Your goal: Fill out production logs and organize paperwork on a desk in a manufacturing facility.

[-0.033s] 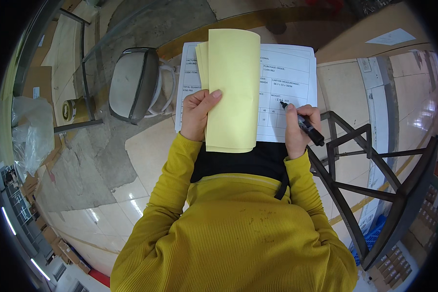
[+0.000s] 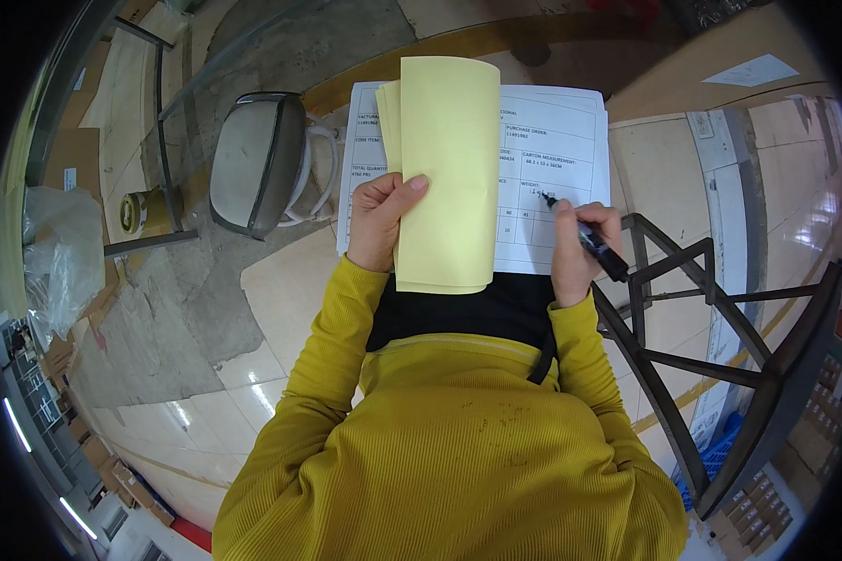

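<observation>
A stack of folded yellow paper sheets (image 2: 449,168) is pinched in my left hand (image 2: 381,220), thumb on top. Beneath lies a pile of white printed forms (image 2: 557,131) with boxes of text, partly covered by the yellow paper. My right hand (image 2: 578,248) grips a black marker pen (image 2: 597,245), its tip at the weight box on the right part of the top form. Small handwritten marks show by the tip. The pen slants, its back end toward the lower right.
A stool with a grey padded seat (image 2: 248,164) stands at the left on the floor. At the right is a dark metal frame (image 2: 683,346). Cardboard boxes (image 2: 767,56) lie at the upper right. A clear plastic bag (image 2: 61,252) and a tape roll (image 2: 140,213) are at far left.
My right hand and the marker have shifted very slightly to the right along the form. My left hand and the yellow sheets look nearly unmoved.
</observation>
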The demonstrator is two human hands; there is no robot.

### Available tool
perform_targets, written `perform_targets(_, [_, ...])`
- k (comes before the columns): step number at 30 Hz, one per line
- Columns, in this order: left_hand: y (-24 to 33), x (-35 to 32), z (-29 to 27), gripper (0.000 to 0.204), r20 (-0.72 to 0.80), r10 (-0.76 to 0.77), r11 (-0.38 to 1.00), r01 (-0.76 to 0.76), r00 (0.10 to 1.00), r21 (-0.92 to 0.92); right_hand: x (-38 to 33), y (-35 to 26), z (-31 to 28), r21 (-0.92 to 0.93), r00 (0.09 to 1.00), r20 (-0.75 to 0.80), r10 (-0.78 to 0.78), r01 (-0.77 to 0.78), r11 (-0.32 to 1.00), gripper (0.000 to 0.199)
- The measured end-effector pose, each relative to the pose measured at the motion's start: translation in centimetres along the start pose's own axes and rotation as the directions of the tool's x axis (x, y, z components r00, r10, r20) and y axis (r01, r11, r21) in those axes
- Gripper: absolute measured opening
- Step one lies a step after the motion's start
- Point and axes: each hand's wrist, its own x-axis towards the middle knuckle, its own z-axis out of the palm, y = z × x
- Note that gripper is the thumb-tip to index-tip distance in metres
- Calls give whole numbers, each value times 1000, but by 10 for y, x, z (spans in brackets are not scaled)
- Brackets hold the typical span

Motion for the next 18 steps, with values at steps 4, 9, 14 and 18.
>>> perform_targets(4, [2,-1,4,14,24,-2,999,1,1000,42,14,-11,-9,-120,986,-161,-46,26,992,23])
perform_targets(9, [2,-2,11,12,50,10,991,-17,999,136,29,-16,-34,-134,988,-135,79,-97,986,33])
perform_targets(14, [-2,-1,21,23,98,166,935,-188,981,300,33,-24,-38,-93,989,-27,147,-149,984,35])
perform_targets(18, [-2,-8,49,39,86,304,937,-314,949,153,34,-33,-39,126,971,-19,239,-235,964,33])
